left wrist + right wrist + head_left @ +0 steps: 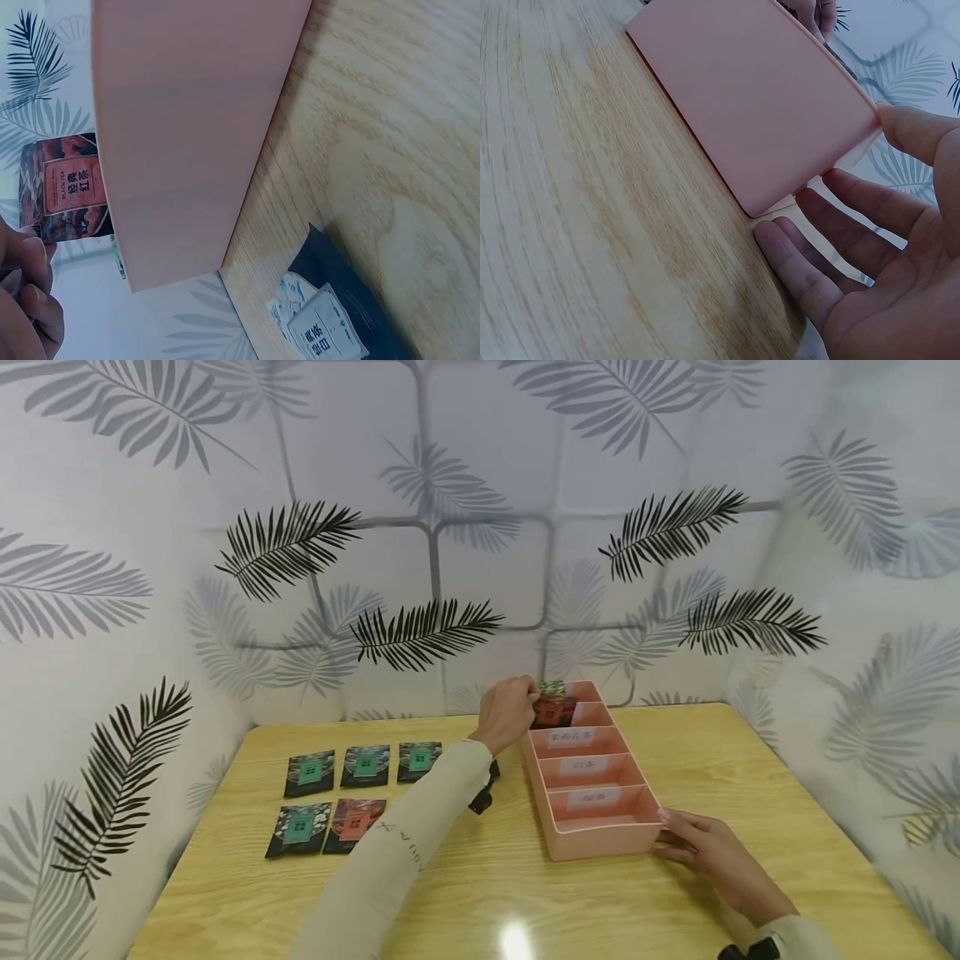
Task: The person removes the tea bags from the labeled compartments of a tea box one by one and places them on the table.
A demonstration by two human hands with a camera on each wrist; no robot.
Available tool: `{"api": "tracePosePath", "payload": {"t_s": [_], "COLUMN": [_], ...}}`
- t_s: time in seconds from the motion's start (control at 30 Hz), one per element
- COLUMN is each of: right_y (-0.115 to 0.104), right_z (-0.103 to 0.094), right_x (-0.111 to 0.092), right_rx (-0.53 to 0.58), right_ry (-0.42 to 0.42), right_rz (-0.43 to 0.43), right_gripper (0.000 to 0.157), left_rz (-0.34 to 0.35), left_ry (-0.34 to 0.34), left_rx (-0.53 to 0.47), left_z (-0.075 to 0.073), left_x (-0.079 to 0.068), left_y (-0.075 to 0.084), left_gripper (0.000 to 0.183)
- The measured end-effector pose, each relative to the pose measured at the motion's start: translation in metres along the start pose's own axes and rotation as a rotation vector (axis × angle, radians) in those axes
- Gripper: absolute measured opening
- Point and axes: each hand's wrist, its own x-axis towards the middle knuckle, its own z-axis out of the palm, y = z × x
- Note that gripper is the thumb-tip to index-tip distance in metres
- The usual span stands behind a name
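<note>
My left hand (508, 714) is over the far left side of a pink divided box (607, 842). It pinches a red and black tea packet (71, 186) with a "Black tea" label by its edge. In the left wrist view, this packet stands upright at the box's rim, its lower part hidden behind the wall. A green-patterned packet (552, 687) shows in the farthest compartment. At the near right corner of the box, my right hand (701, 852) has its thumb at the rim and its loosely straight fingers along the side wall.
Left on the wooden table (225, 877) lie several dark packets with green labels, such as this tea packet (366, 765), and one red tea packet (352, 825). Near the box lies a dark packet with a white label (326, 330). A leaf-patterned wall (487, 568) stands behind.
</note>
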Motion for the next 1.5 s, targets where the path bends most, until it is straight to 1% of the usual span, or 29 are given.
{"api": "tracePosePath", "payload": {"t_s": [0.07,0.2,0.3,0.53,0.63,0.77,0.87,1.03,1.1,1.27,1.5], "right_y": [0.0,0.0,0.001,0.002,0.002,0.002,0.003,0.003,0.002,0.0,0.003], "right_z": [0.0,0.001,0.002,0.002,0.001,0.0,0.0,0.002,0.003,0.005,0.004], "right_x": [0.0,-0.001,-0.001,0.002,0.002,0.003,0.004,0.005,0.005,0.005,0.005], "right_rx": [-0.004,-0.009,-0.012,0.002,-0.004,-0.01,-0.009,-0.012,-0.008,0.0,-0.008], "right_ry": [0.001,0.003,0.005,0.004,0.001,-0.004,-0.006,-0.01,-0.01,-0.008,-0.014], "right_rz": [-0.004,-0.009,-0.011,-0.007,-0.003,-0.015,-0.017,-0.004,-0.006,-0.023,-0.027], "right_gripper": [0.066,0.066,0.066,0.066,0.066,0.064,0.064,0.066,0.066,0.066,0.065], "left_rz": [-0.004,-0.009,0.01,0.07,0.088,0.078,0.066,0.047,0.05,0.048,-0.007], "left_ry": [0.006,0.026,0.047,0.119,0.128,0.115,0.107,0.09,0.091,0.098,0.103], "left_rx": [-0.004,-0.048,-0.088,-0.103,-0.12,-0.13,-0.109,-0.092,-0.083,-0.064,-0.045], "left_z": [-0.003,-0.011,-0.017,-0.031,-0.036,-0.044,-0.05,-0.063,-0.068,-0.079,-0.085], "left_x": [-0.003,-0.009,-0.014,-0.024,-0.03,-0.04,-0.048,-0.065,-0.073,-0.091,-0.112], "left_y": [0.0,-0.002,-0.005,-0.007,-0.009,-0.013,-0.018,-0.025,-0.03,-0.044,-0.065], "left_gripper": [0.014,0.017,0.017,0.013,0.013,0.013,0.012,0.011,0.01,0.009,0.006]}}
